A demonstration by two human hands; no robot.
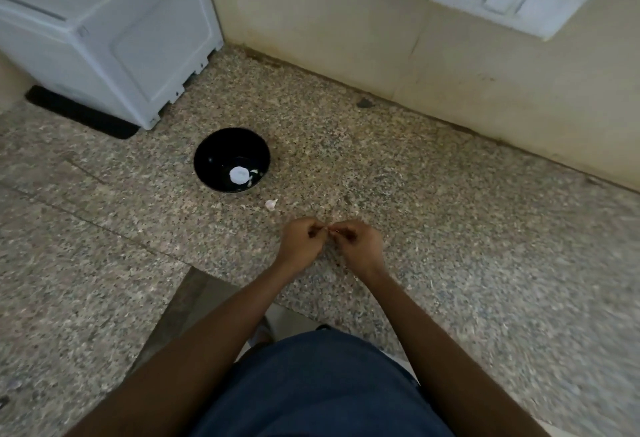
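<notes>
Near the black bowl [221, 145], left hand [301, 242] and right hand [360, 244] both pinch one tiny pale bit [330, 229]. A garlic clove [271, 204] lies just beside that bowl.

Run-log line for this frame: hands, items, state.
left hand: pinches small piece | right hand: pinches same piece | black bowl: holds white lump | loose clove: on counter beside bowl

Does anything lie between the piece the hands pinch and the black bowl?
Only a loose white clove lies on the counter between the piece that left hand and right hand pinch and the black bowl.
</notes>
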